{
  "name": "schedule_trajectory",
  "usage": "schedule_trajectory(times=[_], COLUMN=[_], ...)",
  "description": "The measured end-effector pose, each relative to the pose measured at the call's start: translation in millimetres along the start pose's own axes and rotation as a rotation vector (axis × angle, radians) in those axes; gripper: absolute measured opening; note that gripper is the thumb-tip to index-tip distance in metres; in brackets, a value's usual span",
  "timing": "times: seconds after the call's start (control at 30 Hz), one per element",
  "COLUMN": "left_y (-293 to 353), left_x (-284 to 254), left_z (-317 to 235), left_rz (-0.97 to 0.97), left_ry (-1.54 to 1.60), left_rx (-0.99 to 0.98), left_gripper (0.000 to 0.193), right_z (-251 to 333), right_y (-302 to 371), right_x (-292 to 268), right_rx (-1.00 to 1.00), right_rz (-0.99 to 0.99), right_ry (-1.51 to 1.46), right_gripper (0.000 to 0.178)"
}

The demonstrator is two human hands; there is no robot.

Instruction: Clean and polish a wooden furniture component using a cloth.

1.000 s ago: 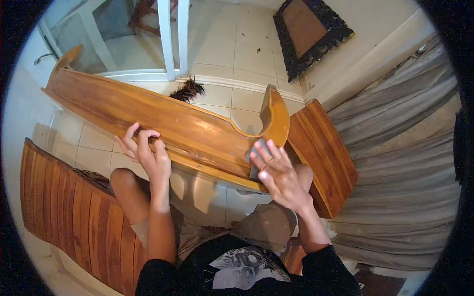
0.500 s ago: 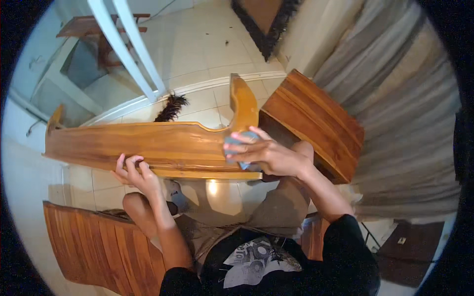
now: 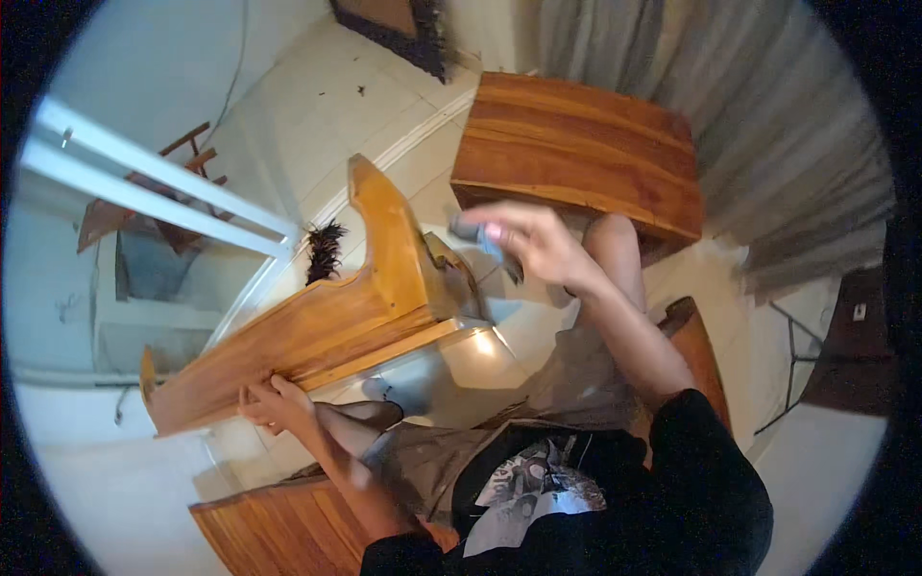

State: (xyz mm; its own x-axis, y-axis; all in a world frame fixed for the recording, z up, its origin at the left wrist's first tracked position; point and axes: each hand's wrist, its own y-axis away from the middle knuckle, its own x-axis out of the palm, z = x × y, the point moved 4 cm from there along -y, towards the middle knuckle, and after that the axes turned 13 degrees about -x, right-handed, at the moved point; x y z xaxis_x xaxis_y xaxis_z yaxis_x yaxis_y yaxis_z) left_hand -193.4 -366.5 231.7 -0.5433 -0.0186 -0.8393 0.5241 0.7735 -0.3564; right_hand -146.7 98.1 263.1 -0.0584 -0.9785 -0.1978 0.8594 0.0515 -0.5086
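Head view: right grip (image 3: 541, 245) clamps grey sheet (image 3: 469, 228); left grip (image 3: 277, 407), closure unclear, touches glossy curved wood (image 3: 322, 322).

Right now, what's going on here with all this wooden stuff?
A seated person is handling a long, curved-ended wooden piece. The left hand is at its near edge, while the right hand, blurred, holds a grey pad or cloth near its right end. A box-like wooden piece stands beyond the right hand.

Right grip (image 3: 543, 250) and blue-grey cloth (image 3: 487, 240) moved off the wooden panel (image 3: 327, 331), view swung rightward
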Motion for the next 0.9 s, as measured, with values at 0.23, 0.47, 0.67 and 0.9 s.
schedule_trajectory(times=[0.23,0.47,0.67,0.9], left_y=[42,106,181,238], left_x=[-21,-10,-28,-16], left_z=[-123,-268,-309,-310], left_rz=[0.249,0.732,1.19,1.519], left_ry=[0.389,0.491,0.573,0.486], left_rx=[0.82,1.103,1.286,1.407], left_gripper=[0.036,0.024,0.021,0.026], right_z=[-98,-140,-100,-82], right_y=[55,101,67,44], right_x=[-8,32,12,-9], right_rx=[0.427,0.829,0.619,0.322], right_rz=[-0.789,-0.828,-0.669,-0.675], right_ry=[-1.093,-0.781,-0.794,-0.523], right_gripper=[0.048,0.03,0.029,0.026])
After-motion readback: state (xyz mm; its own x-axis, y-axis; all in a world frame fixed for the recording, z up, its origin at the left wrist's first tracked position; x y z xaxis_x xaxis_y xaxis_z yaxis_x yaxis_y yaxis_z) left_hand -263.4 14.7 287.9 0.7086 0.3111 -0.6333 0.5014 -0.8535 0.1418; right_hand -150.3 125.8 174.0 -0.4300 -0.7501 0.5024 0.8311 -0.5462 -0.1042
